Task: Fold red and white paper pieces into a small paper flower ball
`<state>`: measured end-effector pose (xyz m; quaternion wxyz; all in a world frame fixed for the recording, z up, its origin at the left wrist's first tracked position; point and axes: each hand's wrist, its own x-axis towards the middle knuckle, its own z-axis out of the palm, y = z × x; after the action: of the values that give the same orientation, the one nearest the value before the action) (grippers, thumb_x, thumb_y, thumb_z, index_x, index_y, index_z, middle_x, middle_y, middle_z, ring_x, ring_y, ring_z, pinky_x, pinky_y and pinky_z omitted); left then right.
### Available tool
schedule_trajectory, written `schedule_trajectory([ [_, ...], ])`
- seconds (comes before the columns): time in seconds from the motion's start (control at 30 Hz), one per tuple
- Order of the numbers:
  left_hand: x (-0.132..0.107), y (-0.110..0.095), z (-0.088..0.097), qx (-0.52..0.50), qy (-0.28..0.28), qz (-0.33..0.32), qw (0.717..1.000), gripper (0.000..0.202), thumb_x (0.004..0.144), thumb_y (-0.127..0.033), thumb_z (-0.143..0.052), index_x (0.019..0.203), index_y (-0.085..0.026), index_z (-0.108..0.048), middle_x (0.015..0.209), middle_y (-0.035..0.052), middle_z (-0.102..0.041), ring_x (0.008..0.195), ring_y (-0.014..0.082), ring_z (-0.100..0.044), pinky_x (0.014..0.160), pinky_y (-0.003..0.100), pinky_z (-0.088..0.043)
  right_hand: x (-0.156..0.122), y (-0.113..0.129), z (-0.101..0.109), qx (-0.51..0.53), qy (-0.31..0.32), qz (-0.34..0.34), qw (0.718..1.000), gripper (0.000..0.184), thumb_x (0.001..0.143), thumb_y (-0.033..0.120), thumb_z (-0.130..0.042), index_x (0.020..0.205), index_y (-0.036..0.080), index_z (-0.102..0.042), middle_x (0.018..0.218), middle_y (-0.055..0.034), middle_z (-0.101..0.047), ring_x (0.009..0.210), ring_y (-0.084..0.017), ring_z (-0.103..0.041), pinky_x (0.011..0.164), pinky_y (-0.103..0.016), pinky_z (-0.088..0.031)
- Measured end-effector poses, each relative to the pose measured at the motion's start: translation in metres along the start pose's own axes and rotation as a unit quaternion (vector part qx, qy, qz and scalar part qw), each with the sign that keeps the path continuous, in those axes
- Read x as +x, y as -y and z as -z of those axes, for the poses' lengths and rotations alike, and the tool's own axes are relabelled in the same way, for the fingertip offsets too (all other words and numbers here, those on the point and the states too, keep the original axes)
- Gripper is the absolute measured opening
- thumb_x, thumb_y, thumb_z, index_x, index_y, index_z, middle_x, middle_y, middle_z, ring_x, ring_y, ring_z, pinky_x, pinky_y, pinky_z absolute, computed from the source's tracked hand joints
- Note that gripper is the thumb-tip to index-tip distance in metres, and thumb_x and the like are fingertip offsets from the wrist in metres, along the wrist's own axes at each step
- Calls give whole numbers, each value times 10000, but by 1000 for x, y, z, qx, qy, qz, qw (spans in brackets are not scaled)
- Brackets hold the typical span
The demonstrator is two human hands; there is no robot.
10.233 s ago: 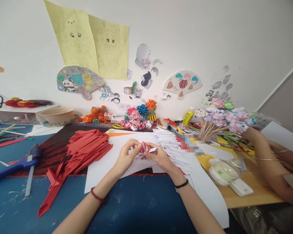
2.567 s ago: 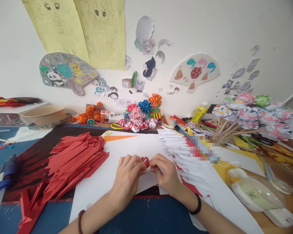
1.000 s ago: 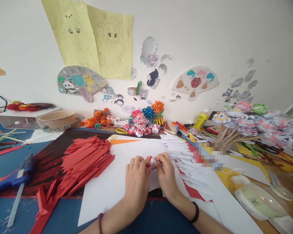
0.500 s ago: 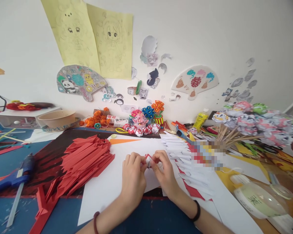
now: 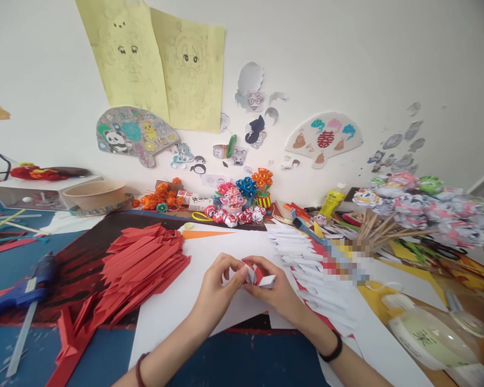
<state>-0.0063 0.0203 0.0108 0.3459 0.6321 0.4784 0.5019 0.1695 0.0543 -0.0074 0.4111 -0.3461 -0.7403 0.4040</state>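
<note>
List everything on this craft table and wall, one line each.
folded paper piece: one, red and white, held over the white sheet
red paper strips: pile, red, left of the sheet
white sheet: one, white, table centre
white folded strips: many, white, right of the sheet
glue gun: one, blue, far left
paper flowers on sticks: bunch, mixed colours, right
yellow drawings: two, yellow, on the wall
left hand: one, pinching the piece
right hand: one, pinching the piece

The head-worn camera looks forward and down, close over the table, facing the wall.
</note>
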Motion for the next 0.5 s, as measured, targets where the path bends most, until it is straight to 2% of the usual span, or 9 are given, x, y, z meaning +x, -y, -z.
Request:
schedule_trajectory([
  [0.07,0,1,0,-13,1,8,1000,270,902,-443,-575,804,-199,-636,849,28,-608,773,167,-494,706,292,-393,-1,3,-1,3,19,1,1000,485,805,306,-746,1252,254,-566,1135,-40,-682,1026,-205,-635,927,-340,-493],
  [0.2,0,3,1,-15,-3,-5,1000,258,893,-429,-579,786,-198,-617,824,25,-585,790,174,-477,723,299,-378,-3,8,-2,20,46,-1,999,634,820,269,-722,1375,266,-416,1059,-25,-708,863,-162,-648,859,-323,-514],
  [0.3,0,2,2,-19,-5,1,1000,260,881,-430,-588,767,-198,-611,819,25,-580,797,178,-475,730,302,-373,-5,9,-2,17,44,11,999,664,803,221,-721,1377,273,-392,1108,-28,-704,790,-135,-633,837,-309,-519],
  [0.5,0,1,-1,-60,6,61,996,309,842,-482,-625,758,-185,-618,828,21,-578,770,167,-473,740,297,-360,-8,7,-1,33,50,19,998,710,790,178,-722,1394,292,-365,1228,-48,-670,929,-156,-662,869,-295,-521],
])
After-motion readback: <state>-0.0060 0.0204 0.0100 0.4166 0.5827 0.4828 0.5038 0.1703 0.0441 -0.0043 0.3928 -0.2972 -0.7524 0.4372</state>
